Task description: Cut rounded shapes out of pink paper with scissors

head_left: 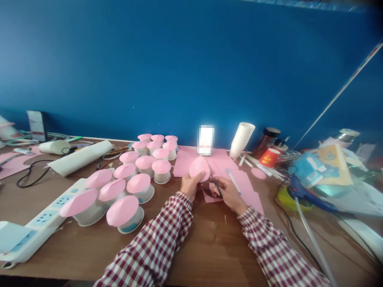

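In the head view, my left hand [189,186] pinches a round piece of pink paper [199,166] with the thumb on its face. The fingers of my right hand [231,194] are closed around a pair of scissors [216,185], whose blades point up along the paper's right edge. Exactly where the blades meet the paper is hard to see. Beneath and behind both hands lie pink paper sheets [184,163], with a white-and-blue pen [233,181] on them. To the left, several upside-down paper cups [162,176] stand in rows, each topped by a pink paper disc [145,162].
A white power strip [49,213] and a stack of cups [82,157] lie at left. A lit, blurred-out screen [205,139] stands against the blue wall. At right are a cup stack [241,139], a red cup [269,158], a blue glue gun [311,198] with cord, and plastic bags.
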### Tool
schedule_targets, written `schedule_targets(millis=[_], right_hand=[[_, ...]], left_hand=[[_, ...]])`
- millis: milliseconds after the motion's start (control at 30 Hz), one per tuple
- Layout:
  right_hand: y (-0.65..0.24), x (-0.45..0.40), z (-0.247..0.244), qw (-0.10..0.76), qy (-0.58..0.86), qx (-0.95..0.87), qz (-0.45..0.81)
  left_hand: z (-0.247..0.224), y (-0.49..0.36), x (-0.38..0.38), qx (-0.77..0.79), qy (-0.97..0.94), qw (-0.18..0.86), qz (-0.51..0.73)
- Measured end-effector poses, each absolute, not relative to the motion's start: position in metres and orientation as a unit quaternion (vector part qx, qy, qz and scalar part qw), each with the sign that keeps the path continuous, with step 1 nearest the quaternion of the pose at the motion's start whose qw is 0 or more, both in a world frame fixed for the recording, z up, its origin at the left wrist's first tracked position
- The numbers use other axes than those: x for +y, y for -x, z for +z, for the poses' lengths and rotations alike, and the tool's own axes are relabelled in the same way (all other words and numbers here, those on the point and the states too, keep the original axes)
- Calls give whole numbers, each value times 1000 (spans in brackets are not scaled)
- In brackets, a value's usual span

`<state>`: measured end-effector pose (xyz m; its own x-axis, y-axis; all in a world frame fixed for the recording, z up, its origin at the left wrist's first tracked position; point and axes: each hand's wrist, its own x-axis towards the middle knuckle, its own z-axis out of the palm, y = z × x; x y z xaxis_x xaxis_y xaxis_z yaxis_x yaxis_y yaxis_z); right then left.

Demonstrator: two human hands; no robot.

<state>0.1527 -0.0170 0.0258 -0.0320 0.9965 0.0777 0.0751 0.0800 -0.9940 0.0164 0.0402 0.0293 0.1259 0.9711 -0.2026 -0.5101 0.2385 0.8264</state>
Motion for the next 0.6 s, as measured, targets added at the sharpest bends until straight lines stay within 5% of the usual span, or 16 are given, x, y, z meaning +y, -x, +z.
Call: schedule_targets(millis=[600], right_hand=[[-153, -18, 30, 493, 491, -544, 470]], left_hand=[[29, -16, 39, 376, -303, 695, 533]])
